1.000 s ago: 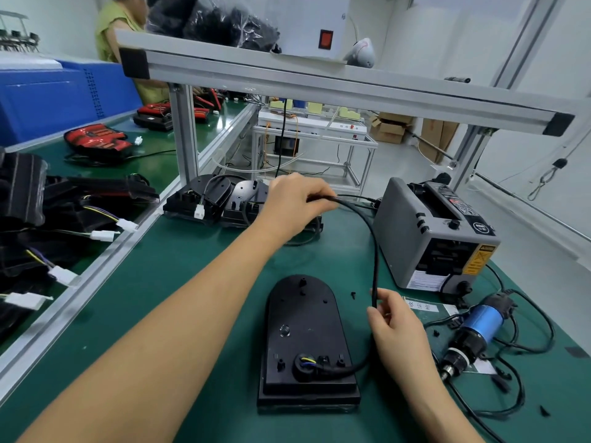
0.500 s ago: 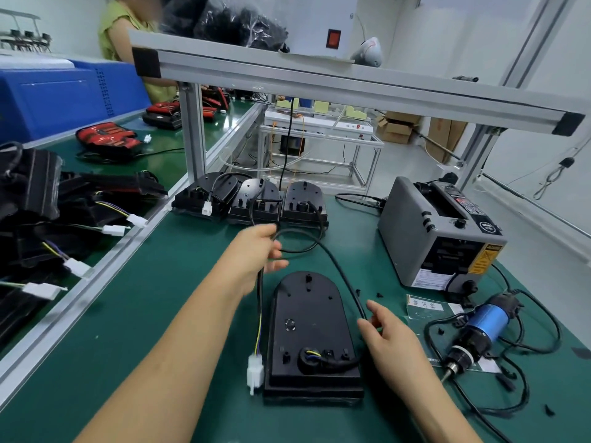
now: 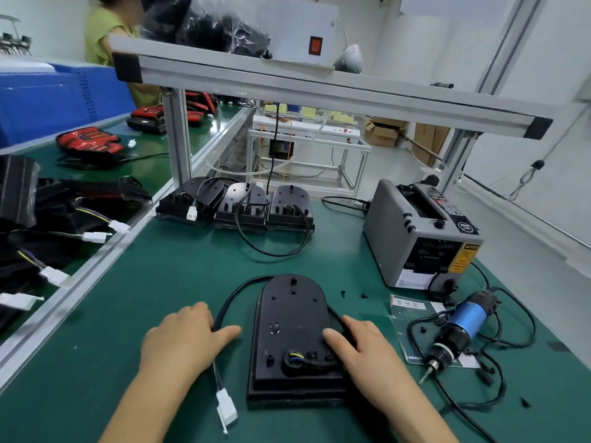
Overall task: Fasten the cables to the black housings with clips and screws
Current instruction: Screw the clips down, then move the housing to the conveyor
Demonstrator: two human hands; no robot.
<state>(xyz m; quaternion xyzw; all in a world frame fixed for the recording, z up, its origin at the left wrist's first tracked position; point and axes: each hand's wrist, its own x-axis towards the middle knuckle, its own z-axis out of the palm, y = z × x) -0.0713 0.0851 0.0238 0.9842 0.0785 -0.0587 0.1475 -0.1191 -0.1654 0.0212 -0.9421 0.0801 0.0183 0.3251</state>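
Note:
A black housing [image 3: 292, 334] lies flat on the green mat in front of me. Its black cable [image 3: 243, 284] leaves the grommet [image 3: 292, 359] at the near end, loops around the rounded far end and comes back down the left side. There my left hand [image 3: 182, 340] grips it, with the coloured wires and white connector [image 3: 226, 409] trailing below the hand. On the housing's right edge rests my right hand [image 3: 361, 346], thumb on the top face and fingers curled over the cable beside it.
Three more black housings [image 3: 289, 206] with cables stand at the back by the frame post [image 3: 177, 139]. A grey tape dispenser [image 3: 419, 238] and a blue electric screwdriver [image 3: 457, 330] with its cord sit at the right. Small black clips [image 3: 343, 294] lie loose nearby. Housings are piled on the left belt [image 3: 48, 219].
My left hand drew the cable back from the far housings and down to the near left, so it now loops around the housing. My right hand moved onto the housing's right edge.

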